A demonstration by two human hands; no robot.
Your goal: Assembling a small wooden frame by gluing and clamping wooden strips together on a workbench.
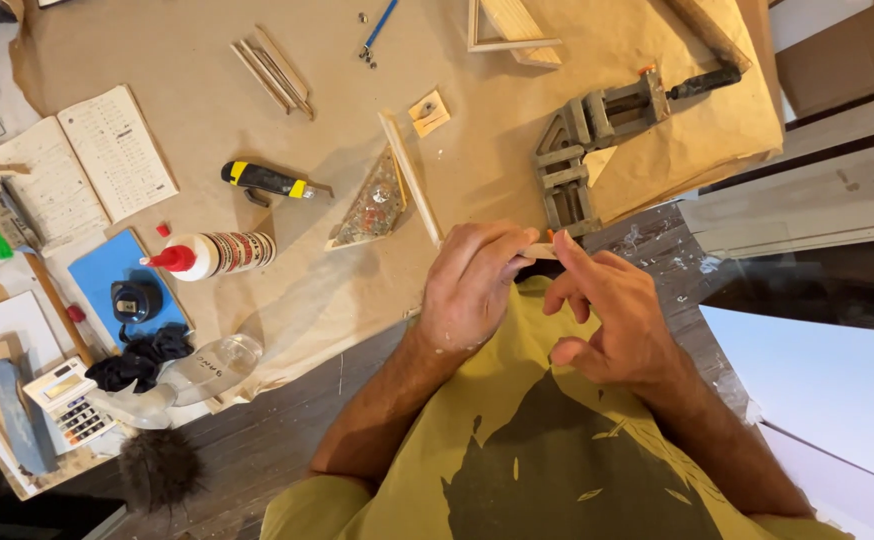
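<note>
My left hand [472,285] is curled around a small pale wooden piece [540,251], pinching it at chest height over the table's near edge. My right hand [607,310] meets it from the right, index finger and thumb touching the same piece; a small orange bit shows at the fingertips. Just beyond the hands lie a thin wooden strip [409,177] and a triangular wooden frame with speckled filling [372,208]. A grey metal corner clamp [582,150] sits right above my right hand.
Brown paper [207,130] covers the bench. On it lie a glue bottle with red cap [212,255], a yellow-black utility knife [267,181], thin wood strips [272,72], an open notebook [82,170], a blue pad [122,285], a calculator [67,402] and a wooden frame [512,30].
</note>
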